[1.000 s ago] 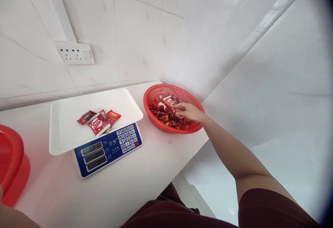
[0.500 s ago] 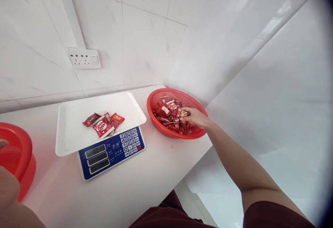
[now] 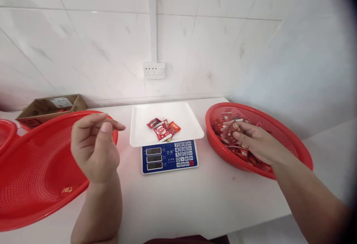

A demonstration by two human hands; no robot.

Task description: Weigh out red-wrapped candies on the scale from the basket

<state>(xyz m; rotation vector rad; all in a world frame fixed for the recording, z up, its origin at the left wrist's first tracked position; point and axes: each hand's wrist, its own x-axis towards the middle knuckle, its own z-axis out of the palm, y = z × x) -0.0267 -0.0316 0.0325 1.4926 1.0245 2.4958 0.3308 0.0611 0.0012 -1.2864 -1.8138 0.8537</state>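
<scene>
My right hand [image 3: 253, 140] pinches a red candy packet [image 3: 231, 132] over the right red basket [image 3: 304, 154], which holds a heap of similar packets. My left hand [image 3: 96, 145] is raised beside the left red basket [image 3: 36, 169], its fingers apart and curved, with nothing in them. One small packet [image 3: 67, 189] lies low in that basket. Between the baskets, several red packets [image 3: 163, 129] rest on the white tray [image 3: 192, 129] of a scale. The scale's blue panel [image 3: 170, 156] faces me, with its displays and keys.
A cardboard box [image 3: 51, 106] stands at the back left, and another red basket [image 3: 6, 134] shows at the left edge. A tiny scrap [image 3: 234, 179] lies on the white table [image 3: 212, 207]. The wall carries a socket [image 3: 154, 70].
The view has turned left, bringing the left basket and cardboard box into sight. My left hand has come fully into view. My right hand now holds a packet slightly raised above the heap.
</scene>
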